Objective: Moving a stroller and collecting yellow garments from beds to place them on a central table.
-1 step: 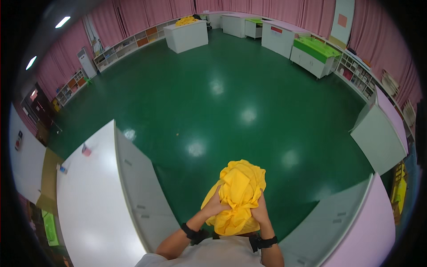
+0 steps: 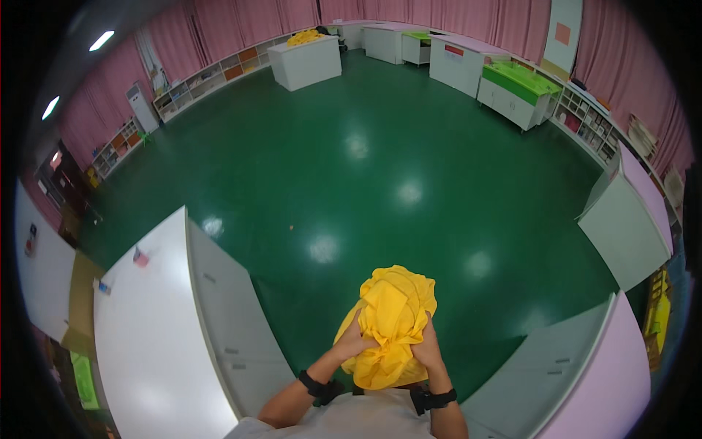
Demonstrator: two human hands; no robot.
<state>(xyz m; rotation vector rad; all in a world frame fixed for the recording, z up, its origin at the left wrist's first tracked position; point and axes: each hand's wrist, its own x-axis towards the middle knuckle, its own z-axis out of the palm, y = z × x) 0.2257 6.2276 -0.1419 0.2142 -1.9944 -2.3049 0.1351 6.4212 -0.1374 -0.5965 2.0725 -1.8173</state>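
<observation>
At the frame's lower centre, the left hand (image 2: 352, 342) and right hand (image 2: 426, 351) are gripping a yellow cloth (image 2: 395, 307) (bunched, creased) over the green floor (image 2: 292, 175).

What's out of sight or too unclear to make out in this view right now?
All in the head view:
Most fingers of the left hand and right hand: hidden by the yellow cloth.
The cloth's underside and inside: hidden by its own folds.
The yellow pile on the far white unit: too small to identify.
Near end of the white counter at left: cut off by the lower edge.
</observation>
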